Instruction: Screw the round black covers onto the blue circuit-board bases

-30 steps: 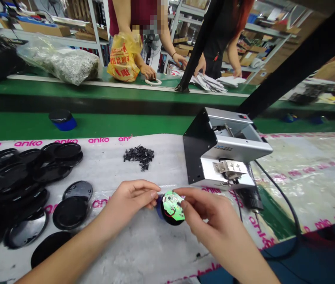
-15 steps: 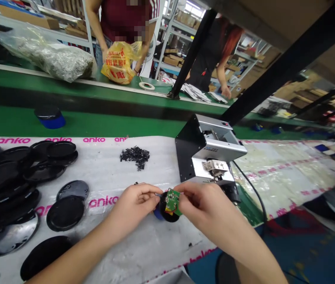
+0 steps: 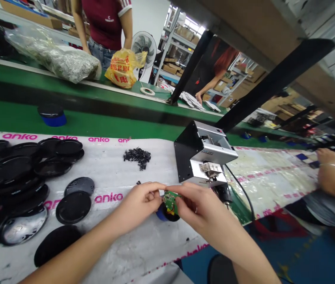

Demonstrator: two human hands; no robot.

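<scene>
- Pinches green circuit board (image 3: pixel 171 200) in right hand (image 3: pixel 198 203), tilted at mouth of blue housing (image 3: pixel 161 214).
- Curls left hand (image 3: pixel 140 203) alongside — unclear whether gripping anything.
- Appears partway along — with board not yet seated flat.

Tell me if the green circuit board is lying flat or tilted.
Tilted: the right hand pinches the green circuit board by its edge, slanting over the blue-sided container, with something yellow showing beneath.

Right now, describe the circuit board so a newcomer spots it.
Find the silver machine on the white sheet. Nearer the camera, the right hand holds the circuit board over a blue housing. It's small and green, unlike the black discs at left.
</scene>
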